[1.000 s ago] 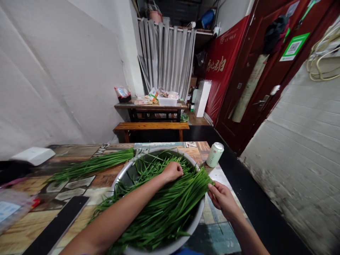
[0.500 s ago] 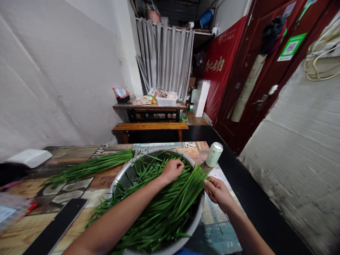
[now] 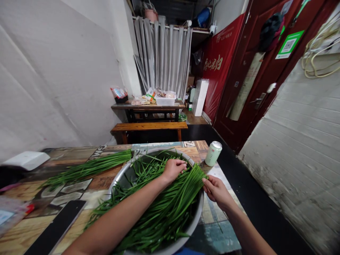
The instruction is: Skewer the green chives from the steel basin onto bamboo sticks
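Note:
A wide metal basin (image 3: 198,212) stands on the wooden table in front of me, filled with long green chives (image 3: 164,209). My left hand (image 3: 173,169) reaches across the basin and lies on the chives near their cut ends, fingers curled over a few stalks. At the basin's right rim my right hand (image 3: 215,189) pinches the cut ends of the same bunch. A second bunch of chives (image 3: 87,168) lies on the table to the left of the basin.
A pale green drink can (image 3: 213,153) stands at the table's far right corner. A white box (image 3: 26,160) and a black flat strip (image 3: 55,228) lie at the left. Beyond are a wooden bench (image 3: 148,126), a cluttered table and a red door (image 3: 255,71).
Both hands have shifted slightly left along the chive ends. The view has drifted a little; the basin and can stay put.

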`<action>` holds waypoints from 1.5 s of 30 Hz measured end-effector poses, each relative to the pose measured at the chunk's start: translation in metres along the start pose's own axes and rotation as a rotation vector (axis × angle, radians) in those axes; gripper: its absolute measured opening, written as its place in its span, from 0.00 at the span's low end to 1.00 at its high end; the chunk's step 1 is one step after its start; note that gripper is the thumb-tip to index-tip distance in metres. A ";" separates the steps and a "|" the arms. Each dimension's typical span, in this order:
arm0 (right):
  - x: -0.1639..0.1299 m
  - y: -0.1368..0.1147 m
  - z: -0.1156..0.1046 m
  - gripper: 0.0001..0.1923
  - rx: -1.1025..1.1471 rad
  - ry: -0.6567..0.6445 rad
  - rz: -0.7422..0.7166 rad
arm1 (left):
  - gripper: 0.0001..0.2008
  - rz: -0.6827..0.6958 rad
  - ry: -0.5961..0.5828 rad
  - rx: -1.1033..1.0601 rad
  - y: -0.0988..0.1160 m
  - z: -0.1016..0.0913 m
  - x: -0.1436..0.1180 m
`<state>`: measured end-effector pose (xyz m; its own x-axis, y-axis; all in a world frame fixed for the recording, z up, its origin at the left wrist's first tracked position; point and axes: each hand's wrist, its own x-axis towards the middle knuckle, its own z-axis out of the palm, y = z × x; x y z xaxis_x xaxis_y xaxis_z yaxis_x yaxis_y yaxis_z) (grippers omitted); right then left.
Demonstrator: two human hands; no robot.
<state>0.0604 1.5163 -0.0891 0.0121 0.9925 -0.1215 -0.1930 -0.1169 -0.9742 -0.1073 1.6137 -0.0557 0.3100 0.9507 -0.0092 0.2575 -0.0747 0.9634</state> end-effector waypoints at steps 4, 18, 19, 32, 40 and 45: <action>0.000 0.001 0.000 0.18 0.004 0.001 0.001 | 0.14 -0.027 -0.043 -0.033 -0.001 0.002 -0.002; -0.001 0.003 0.000 0.18 0.020 -0.006 -0.003 | 0.17 0.091 -0.065 0.173 -0.004 -0.001 -0.002; -0.001 0.003 0.000 0.18 0.019 -0.007 -0.003 | 0.16 0.099 -0.061 0.196 -0.003 -0.001 -0.002; -0.001 0.004 0.000 0.18 0.028 -0.015 0.002 | 0.14 0.177 -0.036 0.239 0.000 0.003 -0.002; -0.004 0.000 0.003 0.19 0.016 0.003 -0.005 | 0.17 0.248 -0.326 0.225 0.004 -0.002 -0.016; -0.012 0.010 -0.004 0.18 0.027 0.029 0.025 | 0.17 0.118 -0.277 0.409 0.005 -0.040 0.006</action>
<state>0.0624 1.5027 -0.0982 0.0352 0.9879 -0.1513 -0.2196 -0.1400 -0.9655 -0.1403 1.6313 -0.0402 0.5750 0.8176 -0.0310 0.5265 -0.3408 0.7789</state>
